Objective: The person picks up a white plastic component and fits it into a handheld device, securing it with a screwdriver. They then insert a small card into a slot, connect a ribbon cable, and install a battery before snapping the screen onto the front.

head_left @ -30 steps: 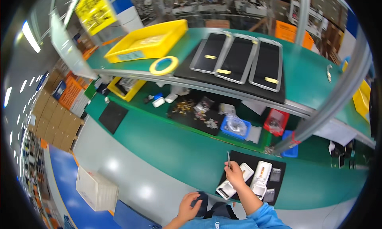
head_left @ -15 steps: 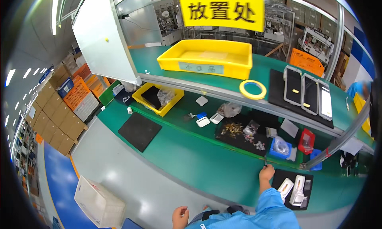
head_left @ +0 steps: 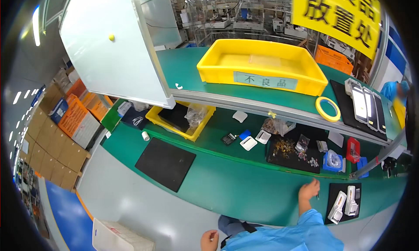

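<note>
My right hand (head_left: 309, 190) is above the green bench, just left of a small black mat (head_left: 334, 191). Its fingers are closed on a slim dark tool (head_left: 317, 197), whose tip points down; its exact kind is too small to tell. Two white plastic devices, a left one (head_left: 337, 207) and a right one (head_left: 351, 201), lie side by side on that mat. By the bench's front edge, low in the picture, my left hand (head_left: 210, 240) is held with curled fingers. Whether something small is pinched there does not show.
Small loose parts (head_left: 284, 147) cover a dark mat beyond my right hand, beside a blue tray (head_left: 332, 161) and a red bin (head_left: 353, 149). A raised shelf (head_left: 192, 92) carries a large yellow bin (head_left: 262, 86) and a tape roll (head_left: 327, 109). Another black mat (head_left: 166, 163) lies left.
My view has swung left, so the bench and shelf sit further right in the picture. The slim tool in my right hand pointed away from me before and now points down.
</note>
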The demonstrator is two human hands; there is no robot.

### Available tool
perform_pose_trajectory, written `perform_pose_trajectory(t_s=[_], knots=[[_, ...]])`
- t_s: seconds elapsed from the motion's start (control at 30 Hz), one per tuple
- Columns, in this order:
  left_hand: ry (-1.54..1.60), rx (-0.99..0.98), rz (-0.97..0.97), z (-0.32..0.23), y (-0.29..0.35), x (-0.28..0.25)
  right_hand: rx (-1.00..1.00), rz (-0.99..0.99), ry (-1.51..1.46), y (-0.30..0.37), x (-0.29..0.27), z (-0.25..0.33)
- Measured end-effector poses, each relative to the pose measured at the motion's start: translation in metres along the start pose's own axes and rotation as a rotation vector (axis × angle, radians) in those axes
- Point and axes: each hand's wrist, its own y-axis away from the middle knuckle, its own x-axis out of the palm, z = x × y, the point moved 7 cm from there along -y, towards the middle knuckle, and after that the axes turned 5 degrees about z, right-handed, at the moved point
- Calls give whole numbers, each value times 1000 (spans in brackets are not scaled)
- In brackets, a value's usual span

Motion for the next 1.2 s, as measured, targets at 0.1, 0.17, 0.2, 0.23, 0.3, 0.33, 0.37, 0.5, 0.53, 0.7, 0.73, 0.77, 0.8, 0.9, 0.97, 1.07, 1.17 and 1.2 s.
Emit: perform_pose_trajectory(t_s=[0.1, 0.17, 0.2, 0.23, 0.3, 0.33, 0.37, 0.5, 0.53, 0.7, 0.73, 0.77, 0.8, 0.9, 0.97, 1.07, 1.17, 1.2], knots=[[-99, 15, -25, 2, -48, -35, -429, -47, -396, 18, 15, 116], [-112, 13, -28, -6, -63, -66, -553, 132, -719, 22, 30, 202], [-128, 16, -68, -10, -66, -83, -630, 221, -739, 30, 39, 245], [-118, 12, -62, -10, -70, -92, -716, 278, -556, 36, 53, 282], [-144, -79, -55, 5, -76, -108, -809, 418, -245, 44, 65, 337], [-129, -104, -22, 21, -82, -110, -869, 425, -167, 38, 89, 343], [-130, -92, -7, 24, -92, -112, -924, 440, -88, 36, 106, 347], [-148, -68, 103, 14, -122, -113, -812, 495, -252, 52, 92, 345], [-53, -54, 169, 3, -137, -105, -435, 718, -797, 56, 95, 324], [550, -85, 571, -55, -215, -31, 457, 1383, -1889, 132, 3, 324], [634, -42, 563, -103, -224, -17, 421, 1468, -1872, 143, -13, 325], [717, 4, 545, -144, -230, -8, 375, 1561, -1855, 154, -25, 328], [716, 7, 555, -156, -240, 3, 279, 1644, -1781, 160, -31, 329], [693, -116, 678, -161, -255, 33, 25, 1784, -1553, 145, -8, 342], [739, -135, 554, -137, -256, 39, -279, 1181, -1026, 75, 20, 355], [691, -238, 513, -98, -233, 17, -689, 272, -75, 0, 60, 355], [535, -360, 451, -99, -213, -21, -748, 137, 189, -38, 125, 316], [531, -360, 408, -77, -207, -39, -791, 256, 128, -29, 122, 327]])
